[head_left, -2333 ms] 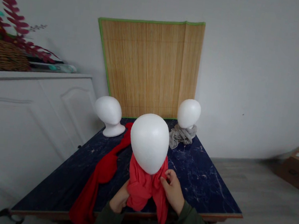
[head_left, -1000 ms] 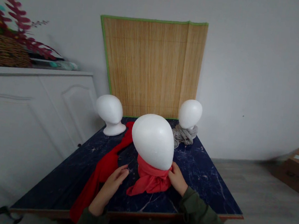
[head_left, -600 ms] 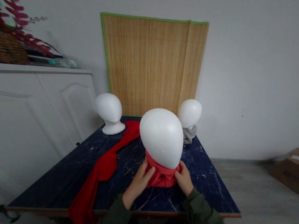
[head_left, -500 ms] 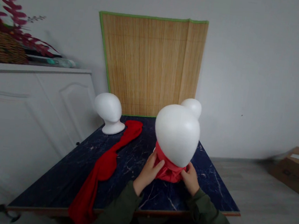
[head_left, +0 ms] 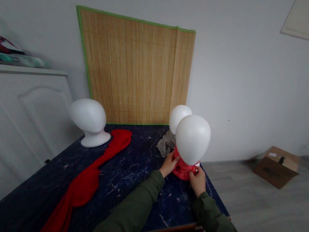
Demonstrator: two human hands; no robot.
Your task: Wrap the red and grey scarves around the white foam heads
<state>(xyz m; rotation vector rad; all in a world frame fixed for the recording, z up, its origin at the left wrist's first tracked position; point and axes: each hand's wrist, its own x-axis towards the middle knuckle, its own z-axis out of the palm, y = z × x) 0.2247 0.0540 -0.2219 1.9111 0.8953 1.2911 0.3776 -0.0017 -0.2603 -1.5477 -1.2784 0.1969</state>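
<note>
While you grip the red cloth [head_left: 181, 170] bunched at the neck of the white foam head [head_left: 192, 139], the head sits upright at 1 o'clock, near the table's [head_left: 125, 172] right edge. Left hand [head_left: 169, 165] closed on the cloth at 9 o'clock, right hand [head_left: 197, 180] at 5 o'clock, arms stretched forward. Step, likely: settling the wrapped head. Next calls for a level, steady base.
</note>
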